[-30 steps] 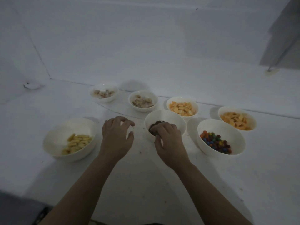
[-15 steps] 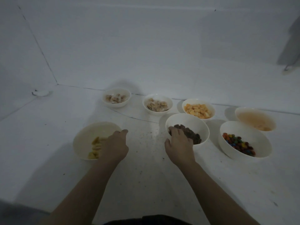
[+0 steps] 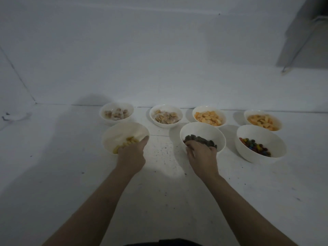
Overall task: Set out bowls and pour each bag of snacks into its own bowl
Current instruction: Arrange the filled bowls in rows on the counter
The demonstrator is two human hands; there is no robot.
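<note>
Seven white bowls stand in two rows on a white surface. In the front row, my left hand grips the near rim of the bowl of yellow snacks, thumb lying along the rim. My right hand curls its fingers over the near rim of the bowl of dark brown snacks. To the right stands a bowl of coloured candies. The back row holds two bowls of pale brown pieces and two bowls of orange pieces. No bags are in view.
A white wall rises just behind the back row, with a corner at the left. A grey panel leans at the upper right. Dark specks dot the white surface between my hands.
My left hand reached left and took hold of the yellow-snack bowl, which now sits closer to the back row. My right hand stayed on the dark-snack bowl. The view shifted.
</note>
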